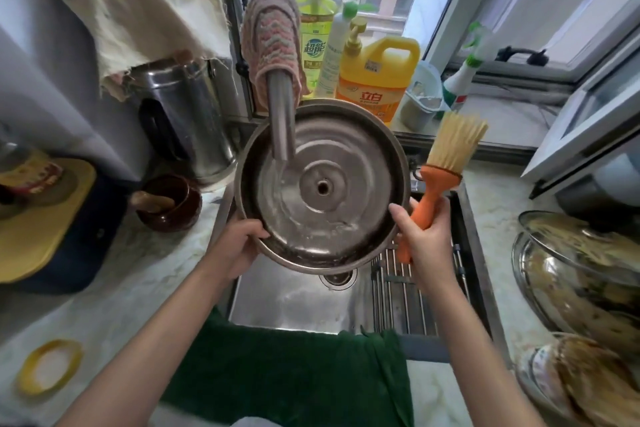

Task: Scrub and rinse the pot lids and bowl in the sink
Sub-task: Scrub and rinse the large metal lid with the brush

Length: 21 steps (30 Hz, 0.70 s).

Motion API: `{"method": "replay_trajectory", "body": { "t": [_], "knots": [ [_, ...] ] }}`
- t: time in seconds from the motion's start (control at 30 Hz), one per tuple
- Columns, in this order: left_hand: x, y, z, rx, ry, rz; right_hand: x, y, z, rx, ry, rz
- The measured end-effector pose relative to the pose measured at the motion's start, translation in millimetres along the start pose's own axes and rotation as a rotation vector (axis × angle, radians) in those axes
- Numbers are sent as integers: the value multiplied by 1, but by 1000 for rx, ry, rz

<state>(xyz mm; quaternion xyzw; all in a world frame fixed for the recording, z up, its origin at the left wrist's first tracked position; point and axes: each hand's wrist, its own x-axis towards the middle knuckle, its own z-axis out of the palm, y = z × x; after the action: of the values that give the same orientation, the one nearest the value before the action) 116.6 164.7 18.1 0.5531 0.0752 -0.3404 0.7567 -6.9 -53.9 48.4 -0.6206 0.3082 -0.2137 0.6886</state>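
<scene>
The steel pot lid (322, 191) is held underside up above the sink (294, 298), tilted towards the person, its hollow facing the camera; the faucet (281, 114) hangs over its left half and water runs onto the inner face just left of the centre hole. The left hand (239, 246) grips the lid's lower-left rim, thumb hooked over the edge and fingers hidden beneath; the right hand (426, 239) has its fingers curled round the orange handle of a brush (446, 163), pale bristles pointing up and clear of the lid, thumb tip at the lid's right rim. A metal drain rack (408, 291) spans the sink's right side; a striped cloth (270, 35) drapes over the faucet's top; an orange detergent jug (374, 80) stands behind the lid; a green towel (294, 374) lies over the sink's near edge.
</scene>
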Motion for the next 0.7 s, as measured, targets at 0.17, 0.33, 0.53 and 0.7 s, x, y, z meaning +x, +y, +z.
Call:
{"method": "replay_trajectory", "body": {
  "t": [0.17, 0.33, 0.53, 0.7],
  "knots": [
    [-13, -3, 18, -9, -119, -205, 7, -40, -15, -544, 64, -90],
    [-26, 1, 22, 78, -146, -179, 23, -16, -30, -318, 38, 191],
    [-37, 19, 12, 212, -137, -102, 16, 40, -23, 2, -130, 512],
    [-8, 18, 9, 335, -70, -1, 21, 44, -10, -155, 66, 184]
  ]
}}
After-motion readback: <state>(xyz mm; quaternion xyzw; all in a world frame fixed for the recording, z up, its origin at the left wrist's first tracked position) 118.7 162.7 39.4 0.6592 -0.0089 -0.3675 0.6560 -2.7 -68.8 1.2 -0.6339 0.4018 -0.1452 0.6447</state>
